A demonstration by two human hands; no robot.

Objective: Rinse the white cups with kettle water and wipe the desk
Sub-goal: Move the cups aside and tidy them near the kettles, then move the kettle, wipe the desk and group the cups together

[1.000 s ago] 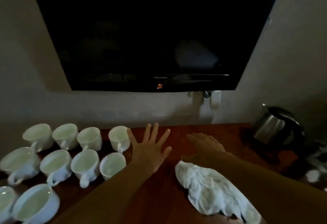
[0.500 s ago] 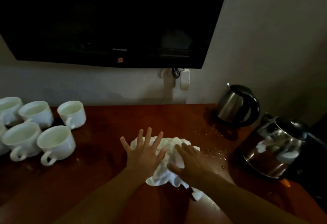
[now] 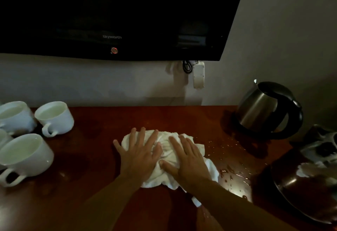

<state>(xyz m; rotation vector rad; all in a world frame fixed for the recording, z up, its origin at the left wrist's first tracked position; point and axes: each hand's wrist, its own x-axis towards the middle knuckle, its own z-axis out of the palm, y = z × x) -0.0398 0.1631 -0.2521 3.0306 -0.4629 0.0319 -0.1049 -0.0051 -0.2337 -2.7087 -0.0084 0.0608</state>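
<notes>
A crumpled white cloth (image 3: 165,143) lies in the middle of the dark red wooden desk (image 3: 94,139). My left hand (image 3: 140,152) presses flat on its left half, fingers spread. My right hand (image 3: 187,159) lies flat on its right half, fingers together. Several white cups (image 3: 54,115) stand at the left edge, upright with handles toward me; the nearest cup (image 3: 23,154) is the largest in view. A steel kettle (image 3: 264,108) with a black handle stands at the back right. Water drops (image 3: 231,174) glisten on the desk right of the cloth.
A second steel kettle (image 3: 310,185) sits at the front right. A dark television (image 3: 116,17) hangs on the wall above the desk. A white power strip (image 3: 198,74) with a black cord hangs below it.
My view swung right, so most cups left the frame. Both hands came down onto the cloth and slid it toward the desk's middle and slightly farther from me.
</notes>
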